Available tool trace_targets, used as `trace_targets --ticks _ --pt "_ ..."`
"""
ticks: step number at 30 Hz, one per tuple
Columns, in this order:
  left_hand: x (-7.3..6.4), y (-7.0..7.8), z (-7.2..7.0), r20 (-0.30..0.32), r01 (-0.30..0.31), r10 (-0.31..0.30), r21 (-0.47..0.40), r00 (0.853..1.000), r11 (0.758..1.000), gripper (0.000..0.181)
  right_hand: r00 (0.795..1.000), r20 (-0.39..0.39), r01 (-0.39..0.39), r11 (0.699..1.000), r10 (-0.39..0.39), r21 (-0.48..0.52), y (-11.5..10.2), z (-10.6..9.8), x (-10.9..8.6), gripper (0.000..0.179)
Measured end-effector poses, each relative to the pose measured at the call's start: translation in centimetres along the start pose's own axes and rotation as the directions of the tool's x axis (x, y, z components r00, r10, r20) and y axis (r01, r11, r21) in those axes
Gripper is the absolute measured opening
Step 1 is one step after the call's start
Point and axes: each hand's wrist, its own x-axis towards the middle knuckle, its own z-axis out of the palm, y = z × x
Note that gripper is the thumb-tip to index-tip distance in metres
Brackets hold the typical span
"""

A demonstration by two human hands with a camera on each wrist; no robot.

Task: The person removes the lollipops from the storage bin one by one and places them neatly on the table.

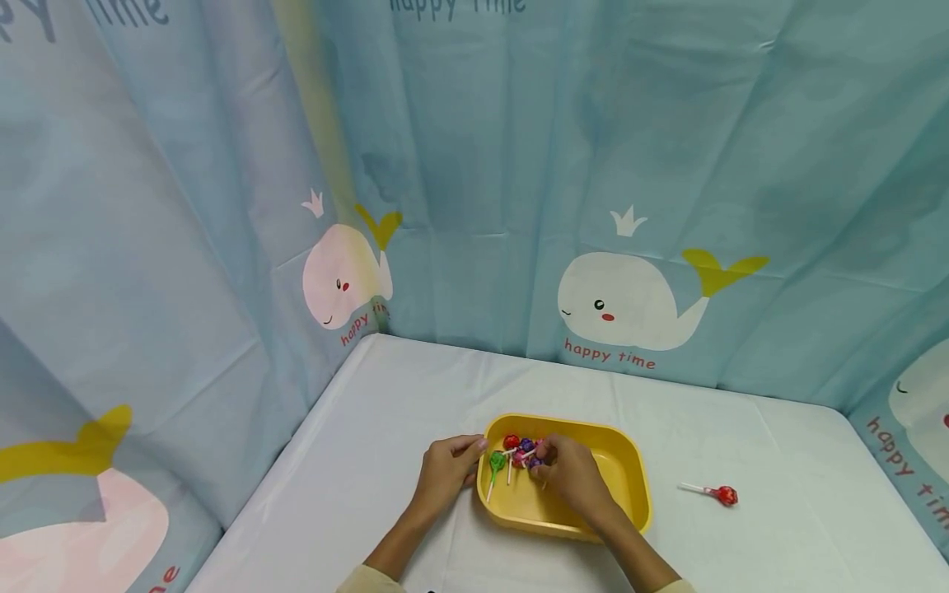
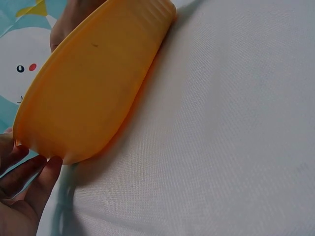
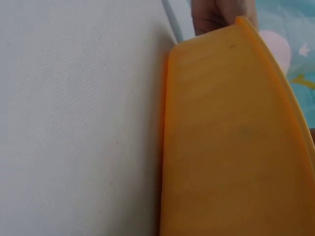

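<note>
Your right grip (image 1: 574,478), head view: fingers bent among the lollipops (image 1: 519,457) at the left end of the yellow tray (image 1: 519,504); cannot tell whether one is pinched. Best handled singly, by the sticks. Left wrist: your left grip (image 2: 24,204) clamps the tray's end; brace lightly. Right wrist: tray hides the lollipops; judge from above.

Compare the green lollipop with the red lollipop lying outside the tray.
Colour: the green lollipop has a green head; the red lollipop has a red one.
Place: the green lollipop is inside the yellow tray; the red lollipop lies on the white cloth to its right.
Pose: the green lollipop's stick points toward the near side; the red lollipop's points left.
Both have a rounded head on a thin stick.
</note>
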Motion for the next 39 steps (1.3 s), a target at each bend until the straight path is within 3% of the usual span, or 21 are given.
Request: trace_targets --ticks 11,23,30,39 --pt "-0.1 0.1 0.0 -0.006 -0.018 0.018 0.009 1.0 1.0 0.035 0.998 -0.03 -0.053 0.997 0.055 0.048 0.2 -1.1 -0.9 0.019" --pt "0.0 0.0 -0.1 -0.001 -0.014 0.014 0.008 1.0 1.0 0.036 0.994 -0.11 0.001 1.0 0.001 0.017 0.5 -2.5 -2.2 0.022" --pt "0.1 -0.1 0.0 0.003 0.003 -0.003 -0.035 1.0 0.999 0.04 0.99 -0.134 -0.021 0.994 0.035 0.104 0.9 -3.2 -2.8 0.021" --pt "0.0 -0.1 0.0 0.002 0.0 0.0 0.001 1.0 1.0 0.038 0.99 -0.136 -0.015 0.988 0.036 0.151 1.2 -3.9 -3.4 0.022"
